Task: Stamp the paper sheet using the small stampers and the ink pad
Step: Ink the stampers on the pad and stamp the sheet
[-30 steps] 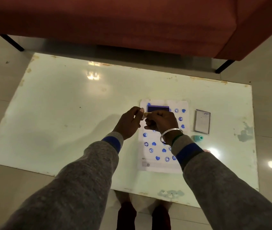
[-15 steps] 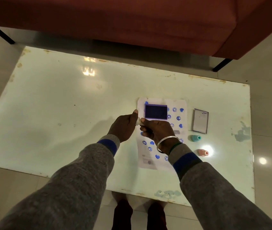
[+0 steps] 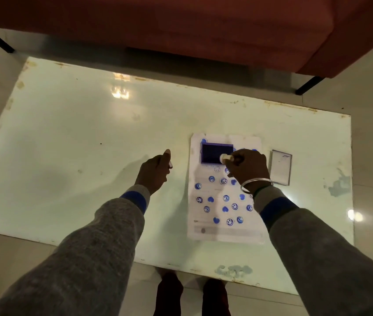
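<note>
Stamper (image 3: 225, 158) moved over to the ink pad (image 3: 212, 152).
Right hand (image 3: 248, 171) pinches it, pale tip at the pad's near corner. Left hand (image 3: 155, 173) has pulled off sideways, fingers curled round a small pale bit (image 3: 170, 165) (cap, probably). Paper sheet (image 3: 217, 233) lies under the right wrist. Inking now, print next.

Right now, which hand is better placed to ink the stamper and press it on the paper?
Right. The right hand grips the stamper with its tip at the ink pad, over the paper sheet; the left hand is off the sheet, beside it.
</note>
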